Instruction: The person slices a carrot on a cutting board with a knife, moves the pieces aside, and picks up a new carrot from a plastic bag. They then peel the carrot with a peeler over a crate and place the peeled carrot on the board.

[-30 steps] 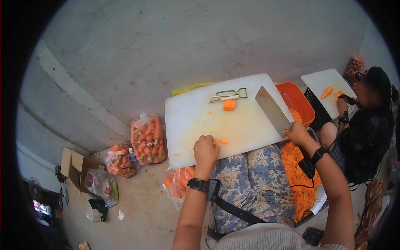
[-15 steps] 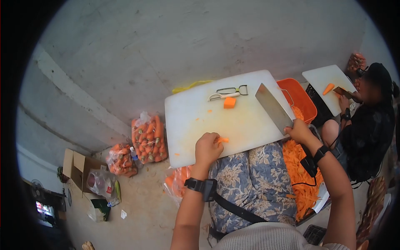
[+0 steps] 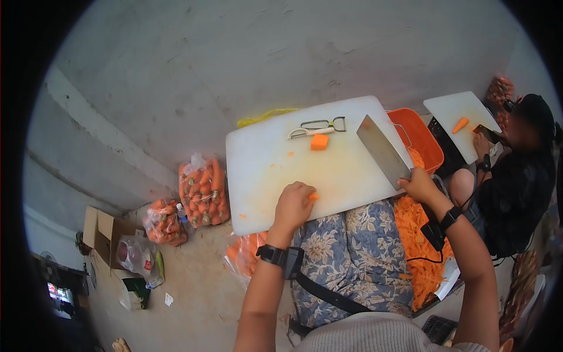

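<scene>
My left hand (image 3: 294,205) rests on the large white cutting board (image 3: 264,170), its fingers curled over a small carrot piece (image 3: 314,196) that pokes out by the fingertips. My right hand (image 3: 419,183) grips the handle of a cleaver (image 3: 384,151), whose broad blade lies over the right side of the board. Toward the board's far edge is an orange carrot block (image 3: 319,142). Just beyond it are two peelers, one with a white handle (image 3: 311,133) and a dark-framed one (image 3: 339,124). A few small carrot scraps dot the surface.
Behind the cleaver stands an orange bucket (image 3: 425,144) with carrot shreds. More shreds (image 3: 413,252) are heaped right of my lap. Bags of carrots (image 3: 203,193) sit on the floor at left, near a cardboard box (image 3: 105,237). A co-worker (image 3: 516,182) cuts a carrot at another board (image 3: 454,108).
The view has shifted slightly. Less of the carrot piece shows past my left fingers, while my right hand keeps the cleaver in nearly the same place.
</scene>
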`<action>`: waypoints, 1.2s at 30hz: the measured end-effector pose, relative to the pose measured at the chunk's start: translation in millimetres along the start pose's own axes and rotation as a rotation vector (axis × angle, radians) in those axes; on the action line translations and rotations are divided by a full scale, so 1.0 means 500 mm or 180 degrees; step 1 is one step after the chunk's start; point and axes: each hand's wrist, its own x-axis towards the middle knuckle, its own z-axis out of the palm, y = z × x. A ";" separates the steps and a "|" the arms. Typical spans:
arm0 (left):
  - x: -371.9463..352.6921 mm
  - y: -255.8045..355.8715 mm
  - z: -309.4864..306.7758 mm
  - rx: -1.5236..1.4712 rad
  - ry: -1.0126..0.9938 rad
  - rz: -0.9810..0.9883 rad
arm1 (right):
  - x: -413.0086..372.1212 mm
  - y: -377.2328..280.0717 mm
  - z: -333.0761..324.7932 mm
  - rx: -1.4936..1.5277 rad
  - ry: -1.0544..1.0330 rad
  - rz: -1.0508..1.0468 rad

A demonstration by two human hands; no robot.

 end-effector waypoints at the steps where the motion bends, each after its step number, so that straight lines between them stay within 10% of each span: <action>1: 0.000 -0.004 0.003 -0.0103 -0.0101 -0.0020 | 0.000 -0.002 -0.001 -0.0019 -0.0015 0.0001; 17: -0.021 0.013 0.009 -0.0380 0.0011 -0.0252 | -0.022 -0.055 0.033 -0.1706 0.0207 -0.0839; 29: -0.052 -0.013 0.006 -0.0308 0.1456 -0.1056 | -0.011 -0.045 0.038 -0.1660 0.0233 -0.0673; 36: -0.080 0.022 0.024 -0.0358 0.0565 -0.0589 | -0.007 -0.044 0.036 -0.1618 0.0344 -0.0885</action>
